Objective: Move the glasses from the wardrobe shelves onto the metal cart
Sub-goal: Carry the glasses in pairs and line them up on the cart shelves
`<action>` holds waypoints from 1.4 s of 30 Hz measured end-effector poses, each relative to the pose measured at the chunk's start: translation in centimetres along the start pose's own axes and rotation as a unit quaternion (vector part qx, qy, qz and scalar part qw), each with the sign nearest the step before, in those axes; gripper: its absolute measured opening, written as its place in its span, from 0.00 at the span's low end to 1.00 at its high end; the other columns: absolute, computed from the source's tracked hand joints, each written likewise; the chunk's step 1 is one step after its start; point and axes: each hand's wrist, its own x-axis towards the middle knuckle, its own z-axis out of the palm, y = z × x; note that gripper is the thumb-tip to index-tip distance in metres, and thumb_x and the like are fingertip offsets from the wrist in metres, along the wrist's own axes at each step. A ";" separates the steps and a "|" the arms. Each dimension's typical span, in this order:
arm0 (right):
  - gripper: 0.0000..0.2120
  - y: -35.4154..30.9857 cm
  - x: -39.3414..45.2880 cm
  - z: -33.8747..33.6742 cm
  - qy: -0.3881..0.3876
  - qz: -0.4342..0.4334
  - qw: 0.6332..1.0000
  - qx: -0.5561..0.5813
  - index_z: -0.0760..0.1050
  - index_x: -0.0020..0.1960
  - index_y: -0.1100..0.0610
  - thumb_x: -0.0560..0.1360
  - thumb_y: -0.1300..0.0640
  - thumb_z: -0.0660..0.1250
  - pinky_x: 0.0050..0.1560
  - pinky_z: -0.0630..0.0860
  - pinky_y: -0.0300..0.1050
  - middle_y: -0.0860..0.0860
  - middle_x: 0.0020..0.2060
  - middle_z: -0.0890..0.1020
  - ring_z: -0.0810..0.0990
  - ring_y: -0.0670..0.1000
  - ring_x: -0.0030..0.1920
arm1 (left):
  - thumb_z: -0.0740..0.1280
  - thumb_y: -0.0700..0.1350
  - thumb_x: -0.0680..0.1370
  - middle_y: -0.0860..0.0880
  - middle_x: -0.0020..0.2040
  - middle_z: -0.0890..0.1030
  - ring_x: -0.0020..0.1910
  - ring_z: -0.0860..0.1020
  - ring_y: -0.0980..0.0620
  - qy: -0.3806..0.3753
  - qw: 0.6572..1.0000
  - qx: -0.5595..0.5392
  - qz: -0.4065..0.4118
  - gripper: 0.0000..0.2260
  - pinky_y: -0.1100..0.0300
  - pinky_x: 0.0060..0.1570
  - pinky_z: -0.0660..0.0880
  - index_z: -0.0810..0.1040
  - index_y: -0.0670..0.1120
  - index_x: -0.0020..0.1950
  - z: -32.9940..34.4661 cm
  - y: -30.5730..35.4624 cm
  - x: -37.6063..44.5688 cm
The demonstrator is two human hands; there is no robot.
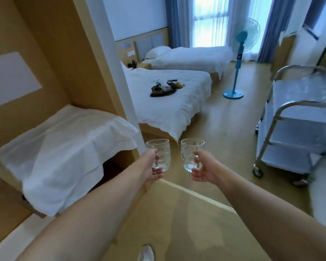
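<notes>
Two clear patterned glasses are held upright in front of me, over the floor. My left hand (152,169) grips the left glass (161,150) from its side, fingers curled round it. My right hand (205,166) grips the right glass (189,153) the same way. The metal cart (297,127), with several shiny shelves and caster wheels, stands at the right, well beyond my right hand. The wooden wardrobe (51,59) is at the left; its shelf holds white folded bedding (68,147), and no glasses show on it.
A white bed (169,102) with a dark heap of items (165,87) lies ahead, a second bed (192,57) behind it. A blue standing fan (237,61) is near the window. Wooden floor (230,129) stretches between me and the cart.
</notes>
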 end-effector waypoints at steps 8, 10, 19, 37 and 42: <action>0.13 -4.6 5.3 -2.5 0.136 0.003 0.988 0.078 0.67 0.45 0.55 0.81 0.46 0.58 0.31 0.74 0.46 0.55 0.34 0.69 0.68 0.51 0.24 | 0.61 0.53 0.82 0.36 0.60 0.77 0.60 0.79 0.40 -0.133 0.988 0.070 -0.020 0.16 0.49 0.54 0.81 0.76 0.43 0.60 5.8 7.1 9.6; 0.13 -6.0 6.1 -2.4 0.161 0.000 0.982 0.100 0.68 0.46 0.56 0.82 0.47 0.58 0.34 0.75 0.48 0.56 0.36 0.71 0.70 0.52 0.29 | 0.62 0.53 0.82 0.36 0.61 0.77 0.58 0.79 0.41 -0.153 0.986 0.068 -0.021 0.15 0.49 0.52 0.80 0.76 0.43 0.58 6.6 9.3 11.4; 0.12 -9.4 9.6 -2.7 0.264 0.020 0.949 0.171 0.69 0.47 0.57 0.81 0.47 0.59 0.37 0.77 0.48 0.58 0.36 0.74 0.71 0.53 0.30 | 0.60 0.51 0.82 0.39 0.52 0.73 0.47 0.74 0.43 -0.240 0.968 0.056 -0.035 0.10 0.50 0.44 0.76 0.73 0.45 0.53 10.6 16.1 18.7; 0.13 -17.1 20.5 -20.3 0.307 0.048 0.919 0.243 0.71 0.53 0.58 0.81 0.48 0.57 0.40 0.79 0.51 0.61 0.46 0.76 0.76 0.56 0.39 | 0.59 0.52 0.81 0.36 0.63 0.74 0.54 0.77 0.40 -0.277 0.949 0.137 -0.070 0.09 0.49 0.44 0.77 0.73 0.47 0.48 34.2 23.2 26.8; 0.13 -20.8 23.0 -25.8 0.326 0.031 0.917 0.229 0.70 0.52 0.59 0.82 0.49 0.57 0.41 0.78 0.50 0.59 0.41 0.74 0.74 0.54 0.37 | 0.58 0.52 0.83 0.38 0.53 0.75 0.46 0.76 0.42 -0.274 0.950 0.143 -0.049 0.12 0.49 0.53 0.77 0.73 0.46 0.50 40.5 25.7 28.2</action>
